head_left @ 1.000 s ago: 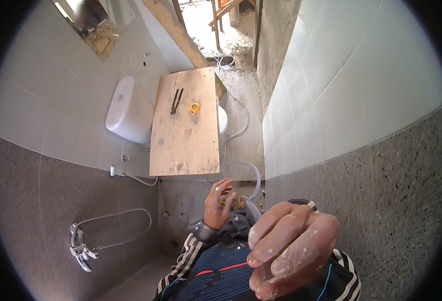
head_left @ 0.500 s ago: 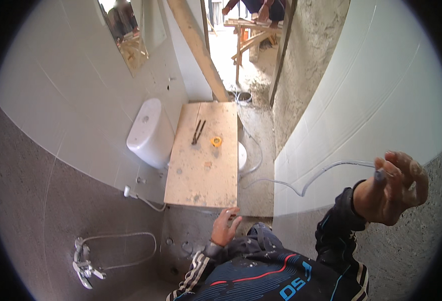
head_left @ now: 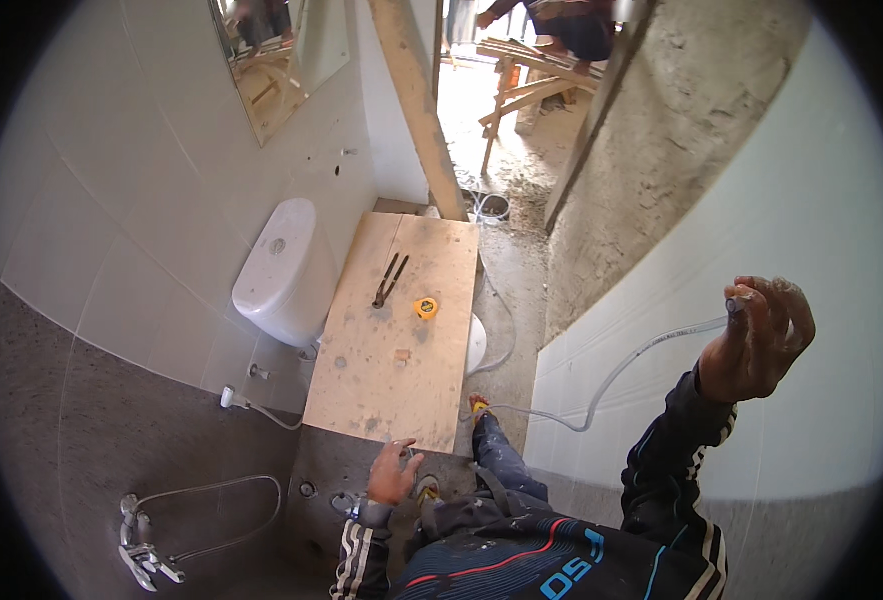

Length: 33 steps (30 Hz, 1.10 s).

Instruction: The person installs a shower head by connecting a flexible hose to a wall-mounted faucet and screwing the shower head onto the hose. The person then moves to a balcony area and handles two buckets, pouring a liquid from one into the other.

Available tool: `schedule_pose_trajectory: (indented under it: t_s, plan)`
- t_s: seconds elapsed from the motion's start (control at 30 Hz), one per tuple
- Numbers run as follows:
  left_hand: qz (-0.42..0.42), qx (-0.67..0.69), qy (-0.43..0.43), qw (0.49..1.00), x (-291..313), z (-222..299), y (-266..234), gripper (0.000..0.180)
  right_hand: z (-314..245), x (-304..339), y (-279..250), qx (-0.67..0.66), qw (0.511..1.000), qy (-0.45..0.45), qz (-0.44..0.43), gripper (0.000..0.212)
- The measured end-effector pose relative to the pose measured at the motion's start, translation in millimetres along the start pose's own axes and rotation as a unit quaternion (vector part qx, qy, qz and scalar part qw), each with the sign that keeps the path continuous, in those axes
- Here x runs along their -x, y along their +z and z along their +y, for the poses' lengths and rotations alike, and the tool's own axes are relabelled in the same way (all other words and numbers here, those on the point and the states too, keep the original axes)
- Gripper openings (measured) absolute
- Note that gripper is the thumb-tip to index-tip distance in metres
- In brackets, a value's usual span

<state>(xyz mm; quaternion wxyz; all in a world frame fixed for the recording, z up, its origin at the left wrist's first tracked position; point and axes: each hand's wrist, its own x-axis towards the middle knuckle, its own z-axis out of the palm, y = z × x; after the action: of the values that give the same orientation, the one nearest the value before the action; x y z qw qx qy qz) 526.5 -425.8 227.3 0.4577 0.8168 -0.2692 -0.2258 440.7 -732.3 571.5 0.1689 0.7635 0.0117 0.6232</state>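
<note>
One foot [head_left: 478, 401] has come forward; right fingers [head_left: 781, 302] grip the hose [head_left: 651, 345], its end poking past them; left fingers [head_left: 398, 450] spread, empty.

Black top [head_left: 481, 578], 1 curved red line [head_left: 549, 534], blue lettering [head_left: 574, 566]; black sleeves [head_left: 664, 470], white stripes [head_left: 357, 556]; dark trousers [head_left: 509, 458]; yellow footwear [head_left: 479, 407].

The head-worn fisheye is looking down and forward over the wearer's jacket [head_left: 526, 562], this side of the plywood board [head_left: 366, 365], and reaching the doorway [head_left: 523, 168] beyond it
</note>
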Motion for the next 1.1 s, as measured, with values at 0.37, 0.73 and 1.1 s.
schedule_pose_trajectory:
  t_s: [0.37, 0.73, 1.1]
  plan:
    - [0.051, 0.037, -0.173, 0.983, -82, 73, 62, 0.040, 99, 69, 189, -0.609, 0.733, 0.297, -0.063, 0.020]
    - [0.072, 0.019, -0.181, 0.981, -139, 109, 84, 0.043, 130, 26, 223, -0.753, 0.567, 0.314, -0.113, 0.063]
    - [0.140, 0.133, 0.011, 0.981, -197, 222, 73, 0.037, 94, 2, 216, -0.915, 0.336, 0.094, -0.204, 0.041]
